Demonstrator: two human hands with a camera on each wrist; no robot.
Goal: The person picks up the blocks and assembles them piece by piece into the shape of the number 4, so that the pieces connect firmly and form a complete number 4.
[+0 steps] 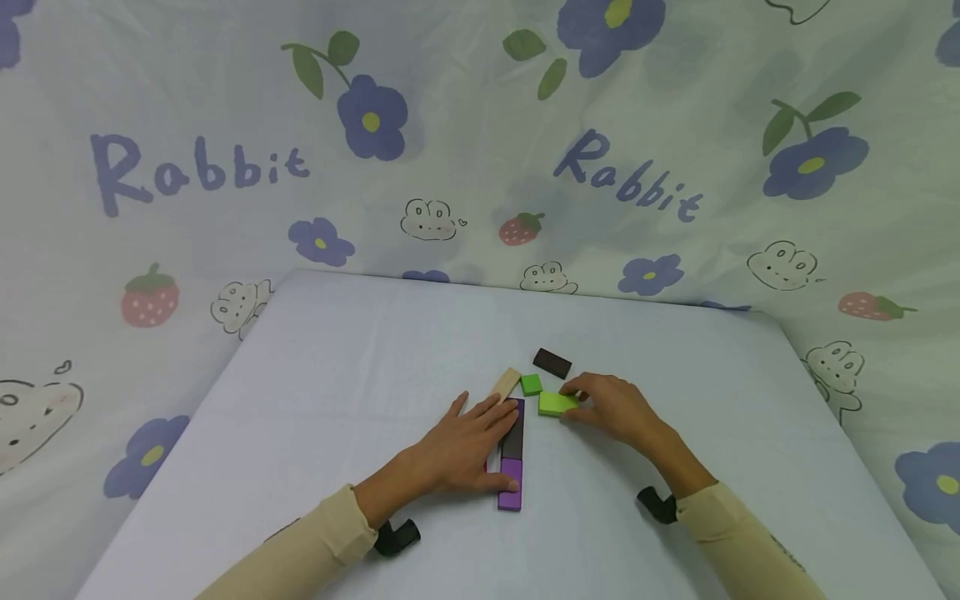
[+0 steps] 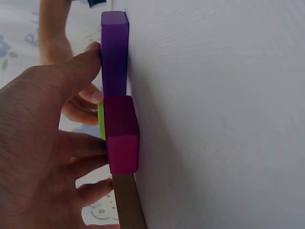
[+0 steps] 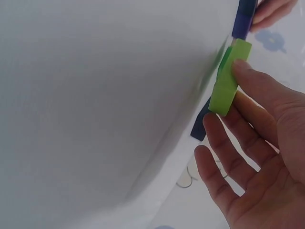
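Observation:
My left hand (image 1: 468, 446) lies with fingers spread over a group of blocks. Its thumb touches a purple block (image 1: 510, 487), and its fingertips reach the far end of a dark block (image 1: 513, 433) in line with it. A magenta block (image 2: 122, 150), mostly hidden under the hand in the head view, shows beside them in the left wrist view. Past those fingers lies a pale wooden block (image 1: 508, 381), set at a slant. Just to the right, my right hand (image 1: 615, 408) pinches a lime green block (image 1: 553, 404) between thumb and fingers.
A small green block (image 1: 531, 384) sits between the wooden block and the lime one. Beyond it is a dark brown block (image 1: 552, 362). The white table (image 1: 360, 358) ends at a patterned curtain (image 1: 465, 167). Black straps (image 1: 397, 537) hang at both wrists.

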